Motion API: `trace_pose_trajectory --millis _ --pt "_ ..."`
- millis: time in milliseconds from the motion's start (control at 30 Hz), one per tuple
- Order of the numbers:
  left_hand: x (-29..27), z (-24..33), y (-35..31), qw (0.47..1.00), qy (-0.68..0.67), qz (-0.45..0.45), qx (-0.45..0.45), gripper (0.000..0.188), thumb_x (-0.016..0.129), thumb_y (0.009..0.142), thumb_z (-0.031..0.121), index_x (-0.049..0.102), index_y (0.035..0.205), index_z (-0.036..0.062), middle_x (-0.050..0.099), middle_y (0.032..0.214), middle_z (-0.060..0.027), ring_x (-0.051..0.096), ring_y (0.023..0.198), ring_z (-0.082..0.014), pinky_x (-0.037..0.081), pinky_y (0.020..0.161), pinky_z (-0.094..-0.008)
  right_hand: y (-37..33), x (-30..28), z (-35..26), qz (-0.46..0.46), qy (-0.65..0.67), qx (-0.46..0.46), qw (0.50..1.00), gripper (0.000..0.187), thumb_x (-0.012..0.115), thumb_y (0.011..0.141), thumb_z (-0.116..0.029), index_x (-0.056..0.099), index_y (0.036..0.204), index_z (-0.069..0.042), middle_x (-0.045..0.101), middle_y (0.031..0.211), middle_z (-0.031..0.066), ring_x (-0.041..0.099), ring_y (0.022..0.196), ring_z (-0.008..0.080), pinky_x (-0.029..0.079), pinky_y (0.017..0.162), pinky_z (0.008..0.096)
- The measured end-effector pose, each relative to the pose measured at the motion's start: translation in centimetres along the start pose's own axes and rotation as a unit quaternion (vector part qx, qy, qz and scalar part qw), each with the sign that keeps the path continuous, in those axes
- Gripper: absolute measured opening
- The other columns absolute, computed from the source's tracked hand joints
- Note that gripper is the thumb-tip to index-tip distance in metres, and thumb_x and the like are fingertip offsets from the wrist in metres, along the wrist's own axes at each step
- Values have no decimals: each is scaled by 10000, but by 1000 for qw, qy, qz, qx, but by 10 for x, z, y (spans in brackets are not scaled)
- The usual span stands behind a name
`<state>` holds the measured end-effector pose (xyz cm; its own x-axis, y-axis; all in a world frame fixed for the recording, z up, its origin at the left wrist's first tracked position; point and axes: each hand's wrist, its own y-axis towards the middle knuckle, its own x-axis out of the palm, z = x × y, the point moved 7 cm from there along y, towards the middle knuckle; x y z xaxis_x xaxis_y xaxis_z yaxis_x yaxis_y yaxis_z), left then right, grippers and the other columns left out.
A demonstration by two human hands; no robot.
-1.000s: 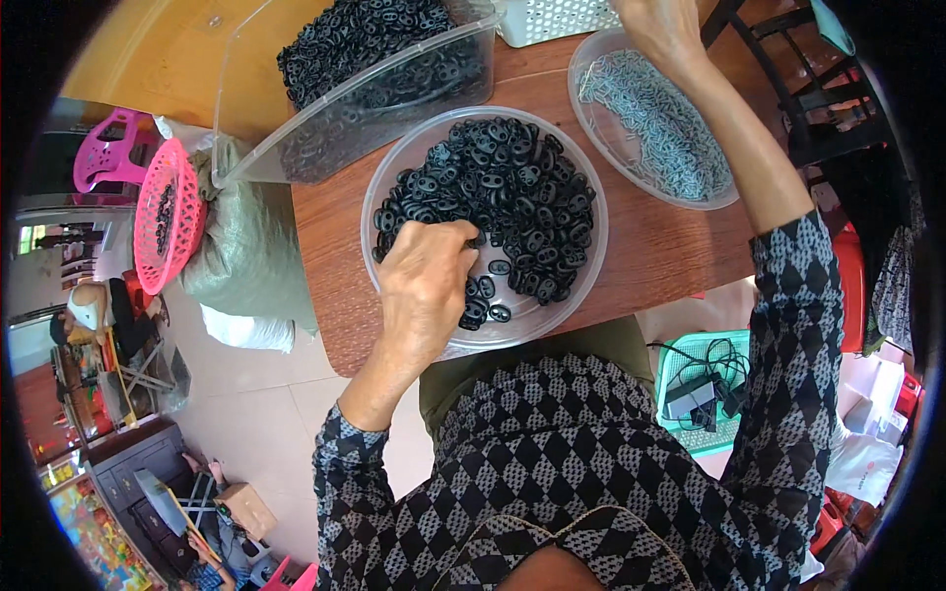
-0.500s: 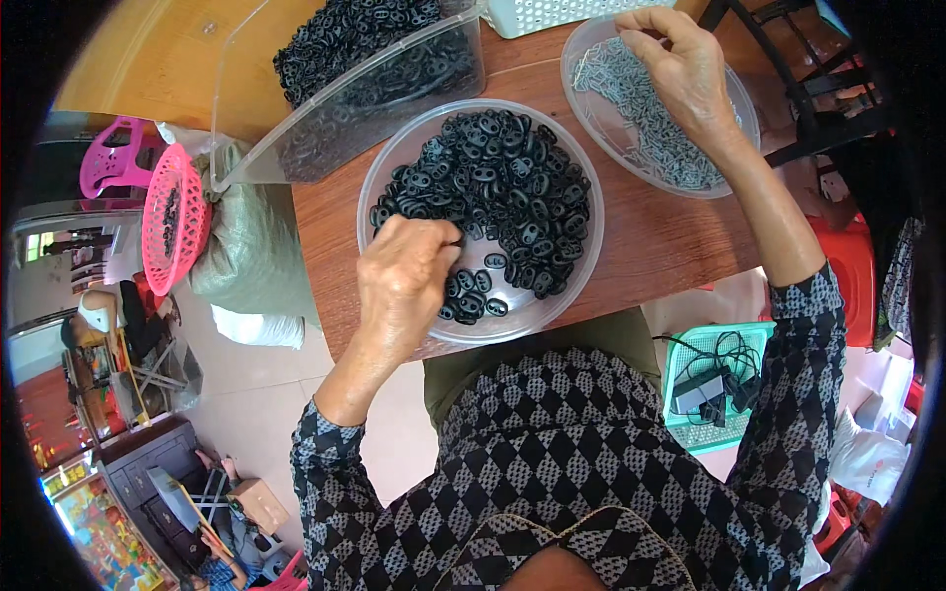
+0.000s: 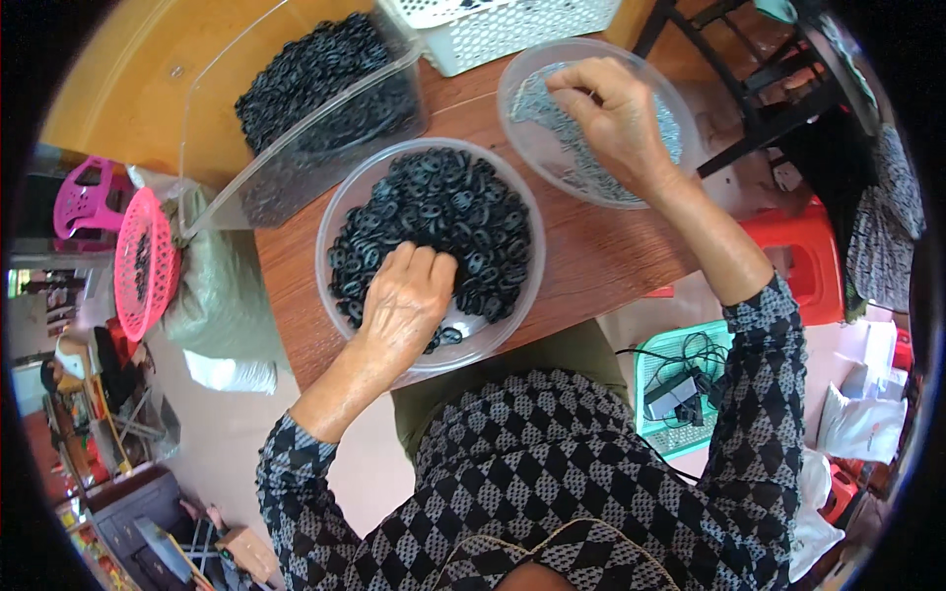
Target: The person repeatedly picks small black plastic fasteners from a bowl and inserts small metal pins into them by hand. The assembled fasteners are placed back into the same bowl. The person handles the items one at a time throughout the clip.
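Note:
A round clear plastic bowl (image 3: 537,261) holds a heap of small black oval pieces with two holes (image 3: 443,187). My left hand (image 3: 409,295) is in this bowl, its fingers curled down into the near part of the heap; the fingertips are hidden among the pieces. To the right and farther back, a second round clear bowl (image 3: 512,74) contains many small grey rod-like pieces (image 3: 581,148). Above its far part my right hand (image 3: 611,108) is bent in a pinch, thumb close to forefinger. Whatever lies between those fingertips is too small to make out.
A clear bin (image 3: 296,182) of black pieces stands at the back left, a white perforated basket (image 3: 522,39) behind the bowls. On the left are a pink basket (image 3: 148,266) and a sack (image 3: 222,305). A green basket (image 3: 680,340) with cables sits below the brown table (image 3: 591,266).
The whole view has shifted. My left hand has moved farther into the black heap, which now covers more of the bowl's bottom. My right hand stays pinched over the grey pieces.

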<state>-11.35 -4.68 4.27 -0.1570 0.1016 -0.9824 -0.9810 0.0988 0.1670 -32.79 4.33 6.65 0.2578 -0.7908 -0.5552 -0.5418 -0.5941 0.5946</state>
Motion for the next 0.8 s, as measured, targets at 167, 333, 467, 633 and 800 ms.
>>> trace_pose_trajectory --millis 167,333,467,633,800 --pt "-12 -1 -3 996 -76 25 -28 275 560 609 -88 580 873 -14 518 745 -114 518 704 -274 447 599 -356 -14 -10 19 -41 6 27 999 71 618 746 -71 664 792 -41 640 790 119 568 766 304 455 709 410" --pt "-21 -7 -10 980 -173 62 -75 261 560 587 -103 599 826 -6 557 780 -100 538 727 -263 458 615 -350 -27 19 26 -174 -87 -2 981 91 616 704 -55 670 775 -69 624 755 131 566 782 312 454 724 414" --pt "-32 -2 -9 969 -202 97 -107 200 584 598 -118 607 764 -8 580 789 -91 561 714 -244 461 586 -334 -28 40 32 -204 -121 -33 971 93 621 688 -54 664 766 -79 585 733 120 547 782 307 441 690 417" --pt "-37 -1 -10 959 -219 121 -131 193 627 624 -107 618 785 0 585 773 -82 572 696 -234 461 582 -312 -21 53 21 -197 -82 -71 974 44 637 704 -73 643 747 -83 548 705 91 525 754 284 424 665 398" --pt "-21 -11 -20 886 -381 102 -243 158 645 707 -96 634 831 2 590 777 -63 567 679 -165 447 591 -254 -22 59 21 -204 -103 -109 967 39 606 711 -63 630 736 -80 530 710 94 510 750 278 421 650 394"
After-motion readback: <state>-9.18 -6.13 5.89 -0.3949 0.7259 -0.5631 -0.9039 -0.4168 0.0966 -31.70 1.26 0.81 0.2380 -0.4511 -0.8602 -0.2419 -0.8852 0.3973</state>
